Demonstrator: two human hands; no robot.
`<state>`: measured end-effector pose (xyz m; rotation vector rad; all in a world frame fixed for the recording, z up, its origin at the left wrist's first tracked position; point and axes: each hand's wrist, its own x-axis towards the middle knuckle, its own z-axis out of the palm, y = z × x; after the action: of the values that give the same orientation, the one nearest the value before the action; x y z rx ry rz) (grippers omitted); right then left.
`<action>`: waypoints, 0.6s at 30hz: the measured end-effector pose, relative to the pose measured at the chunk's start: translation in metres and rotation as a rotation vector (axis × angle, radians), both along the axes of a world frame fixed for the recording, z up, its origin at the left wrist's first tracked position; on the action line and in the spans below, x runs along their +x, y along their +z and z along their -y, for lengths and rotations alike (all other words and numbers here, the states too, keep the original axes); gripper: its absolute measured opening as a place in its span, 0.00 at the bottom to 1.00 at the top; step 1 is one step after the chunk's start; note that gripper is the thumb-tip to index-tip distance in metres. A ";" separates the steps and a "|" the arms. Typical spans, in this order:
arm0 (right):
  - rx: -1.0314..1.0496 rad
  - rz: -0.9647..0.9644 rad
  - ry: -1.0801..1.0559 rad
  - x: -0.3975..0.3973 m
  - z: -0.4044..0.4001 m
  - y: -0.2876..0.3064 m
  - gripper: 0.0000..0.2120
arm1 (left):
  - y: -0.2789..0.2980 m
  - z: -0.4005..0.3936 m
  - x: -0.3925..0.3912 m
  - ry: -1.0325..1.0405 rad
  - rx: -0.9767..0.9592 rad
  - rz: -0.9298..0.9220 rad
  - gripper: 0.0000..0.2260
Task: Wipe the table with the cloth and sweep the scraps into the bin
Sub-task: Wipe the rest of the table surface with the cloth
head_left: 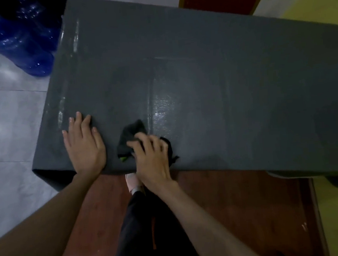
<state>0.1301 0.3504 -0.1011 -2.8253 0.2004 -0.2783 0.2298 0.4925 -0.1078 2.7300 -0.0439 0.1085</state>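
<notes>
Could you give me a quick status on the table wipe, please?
Left hand flat on table, bracing. Right hand gripping dark cloth at near edge. No scraps or bin visible; nothing in the way.

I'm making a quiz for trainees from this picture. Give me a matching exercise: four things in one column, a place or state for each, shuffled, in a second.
Things
1. left hand
2. right hand
3. dark crumpled cloth
4. blue translucent water jugs

States
A. standing on the tiled floor
B. flat on the dark grey table
C. bunched near the table's front edge
D. fingers curled on the cloth

Pairs: 1-B, 2-D, 3-C, 4-A
</notes>
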 end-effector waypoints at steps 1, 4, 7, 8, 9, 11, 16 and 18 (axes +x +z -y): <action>0.016 -0.002 0.043 -0.014 0.008 -0.003 0.13 | 0.001 -0.001 0.000 -0.009 0.001 0.001 0.19; -0.063 0.017 -0.048 -0.070 0.090 -0.010 0.15 | 0.004 0.000 -0.001 -0.009 -0.002 0.006 0.19; -0.193 -0.029 -0.405 -0.138 0.193 -0.004 0.12 | 0.007 0.003 -0.002 -0.018 0.007 0.002 0.18; -0.181 -0.068 -0.569 -0.153 0.220 0.002 0.11 | 0.007 0.003 -0.001 -0.021 0.014 -0.001 0.18; -0.144 -0.091 -0.739 -0.158 0.238 0.009 0.10 | 0.006 0.003 -0.001 -0.015 0.024 -0.005 0.18; -0.024 -0.059 -1.005 -0.132 0.251 0.019 0.09 | 0.006 0.006 0.001 0.032 0.051 -0.004 0.17; 0.113 0.026 -0.296 0.001 0.134 0.030 0.14 | 0.005 0.061 0.016 -0.008 0.037 0.038 0.15; -0.012 -0.028 0.008 0.007 0.099 0.022 0.17 | -0.003 0.068 0.021 -0.084 0.022 0.017 0.17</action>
<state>0.1374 0.2513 -0.0796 -2.8425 0.1939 -0.2397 0.2504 0.4242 -0.1107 2.7448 -0.1646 0.1073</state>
